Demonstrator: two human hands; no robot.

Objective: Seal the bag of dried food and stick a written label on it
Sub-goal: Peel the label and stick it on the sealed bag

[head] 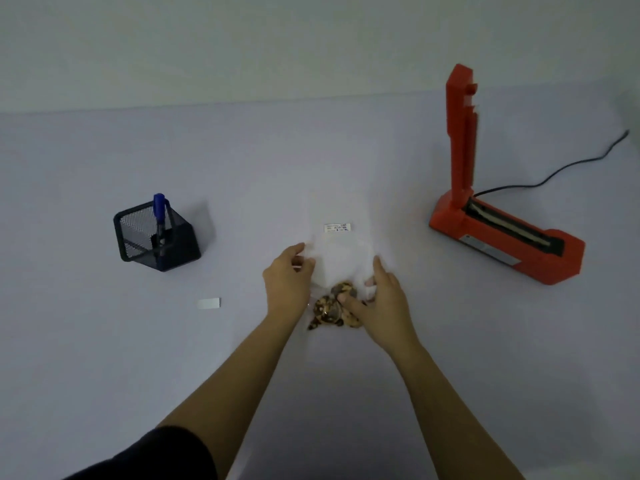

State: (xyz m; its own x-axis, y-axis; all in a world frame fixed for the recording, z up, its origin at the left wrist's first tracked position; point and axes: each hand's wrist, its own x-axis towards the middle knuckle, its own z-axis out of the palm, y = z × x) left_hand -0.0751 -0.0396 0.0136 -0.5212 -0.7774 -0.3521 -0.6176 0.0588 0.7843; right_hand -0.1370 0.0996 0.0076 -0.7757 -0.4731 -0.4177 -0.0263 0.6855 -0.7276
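A clear plastic bag point(341, 261) lies in the middle of the table, with brown dried food point(330, 310) bunched at its near end. A small written label point(338, 227) sits at the bag's far end. My left hand point(287, 282) grips the bag's left side. Pressing on the right side, my right hand point(377, 299) has its thumb on the dried food. A blank white label strip point(209, 303) lies on the table to the left of my hands.
A red heat sealer point(498, 233) stands at the right with its arm raised upright point(462, 133) and a black cord point(561, 171) trailing off right. A black mesh pen holder point(157, 235) with a blue marker point(159, 213) sits at the left.
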